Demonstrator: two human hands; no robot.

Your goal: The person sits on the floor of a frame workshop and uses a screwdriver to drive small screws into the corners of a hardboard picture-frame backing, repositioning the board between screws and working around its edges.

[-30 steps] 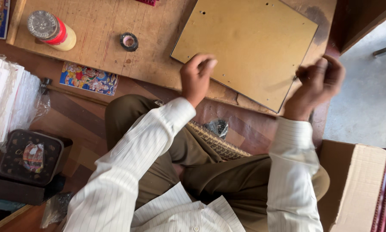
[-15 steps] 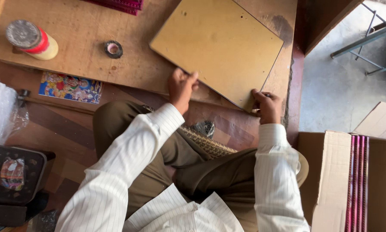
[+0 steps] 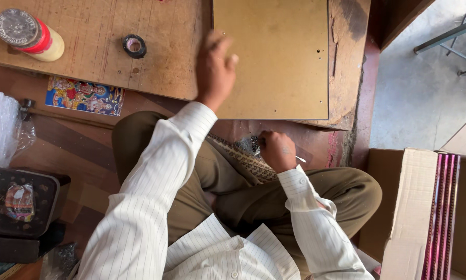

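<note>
Two hands were on the board's near edge half a second ago; now only one is. My left hand (image 3: 216, 70) lies on the board (image 3: 274, 57), fingers loosely curled and blurred, resting on its left part rather than gripping it. My right hand (image 3: 278, 150) has dropped off the edge to my lap, closed around a thin pale sliver whose tip pokes out to the right; what it is I cannot tell. The board has swung square and lies flat on the wooden table (image 3: 88, 62), well apart from the tape roll (image 3: 134, 45) and the bottle (image 3: 28, 34). I judge positioning finished, with the left hand steadying it.
</note>
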